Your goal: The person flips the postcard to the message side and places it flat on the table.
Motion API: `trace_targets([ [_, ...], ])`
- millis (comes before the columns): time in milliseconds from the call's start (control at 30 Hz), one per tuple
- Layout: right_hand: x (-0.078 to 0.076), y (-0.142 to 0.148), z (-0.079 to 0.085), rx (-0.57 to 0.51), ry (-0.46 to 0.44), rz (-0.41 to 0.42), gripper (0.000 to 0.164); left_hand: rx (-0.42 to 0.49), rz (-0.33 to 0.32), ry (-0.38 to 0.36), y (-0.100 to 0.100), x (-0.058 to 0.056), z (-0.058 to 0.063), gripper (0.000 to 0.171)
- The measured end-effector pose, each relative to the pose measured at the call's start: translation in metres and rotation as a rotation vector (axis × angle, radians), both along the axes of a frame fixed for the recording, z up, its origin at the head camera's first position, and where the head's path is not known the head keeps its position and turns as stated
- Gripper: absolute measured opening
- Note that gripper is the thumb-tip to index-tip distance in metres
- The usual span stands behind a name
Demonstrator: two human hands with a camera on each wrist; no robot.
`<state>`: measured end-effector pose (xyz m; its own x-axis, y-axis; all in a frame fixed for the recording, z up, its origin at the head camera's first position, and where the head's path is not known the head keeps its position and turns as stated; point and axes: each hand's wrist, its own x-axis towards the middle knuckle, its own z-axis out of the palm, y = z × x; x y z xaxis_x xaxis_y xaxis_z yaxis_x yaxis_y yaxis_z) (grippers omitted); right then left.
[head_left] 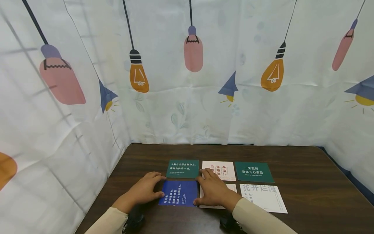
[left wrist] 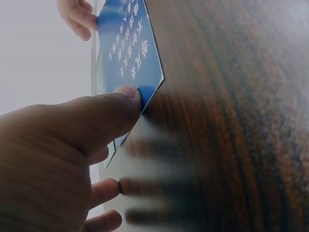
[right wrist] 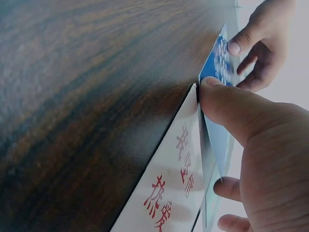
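Note:
A blue card [head_left: 181, 195] with white lettering lies on the dark wooden table, between my two hands. My left hand [head_left: 146, 188] is at its left edge; in the left wrist view the thumb [left wrist: 126, 92] rests on the card's edge, the other fingers spread. Along the right edge is my right hand [head_left: 213, 188], its thumb [right wrist: 212, 82] touching the near right corner and its fingers reaching toward the far edge. Under the right hand, partly hidden, is a white card [right wrist: 169, 179] with red lettering.
Behind the blue card lies a green card [head_left: 183, 169]. Right of that are another white card [head_left: 226, 170] with red lettering and a second green card [head_left: 255, 172]. A white card [head_left: 263, 198] with grey lettering lies at the front right. A patterned curtain [head_left: 166, 120] hangs behind the table.

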<state>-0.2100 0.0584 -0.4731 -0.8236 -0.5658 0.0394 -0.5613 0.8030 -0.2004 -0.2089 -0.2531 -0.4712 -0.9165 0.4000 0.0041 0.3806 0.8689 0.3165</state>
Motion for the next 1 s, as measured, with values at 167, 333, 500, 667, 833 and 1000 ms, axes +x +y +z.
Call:
trace_targets([
  [167, -0.0001, -0.0002, -0.0018, -0.025, 0.013, -0.001, 0.088, 0.003, -0.007, 0.006, 0.0004, -0.0006, 0.0001, 0.06],
  [333, 0.0001, 0.0001, -0.0033, -0.054, 0.029, 0.006, 0.086, 0.008, -0.004, -0.007, 0.0009, 0.0002, 0.0017, 0.061],
  [500, 0.0007, 0.0006, -0.0035, -0.064, 0.051, 0.014, 0.085, 0.022, 0.002, -0.023, 0.0009, 0.0006, 0.0018, 0.058],
  [667, 0.0009, 0.0005, -0.0044, -0.074, 0.077, 0.028, 0.087, 0.028, -0.001, -0.003, 0.0007, -0.0004, 0.0002, 0.056],
  [833, 0.002, 0.0005, -0.0063, -0.1, 0.121, 0.035, 0.087, 0.05, -0.006, 0.033, 0.0009, -0.0005, -0.0007, 0.054],
  [1000, 0.004, -0.0001, -0.0068, -0.13, 0.127, 0.026, 0.084, 0.082, 0.025, 0.037, 0.0029, 0.0006, 0.001, 0.052],
])
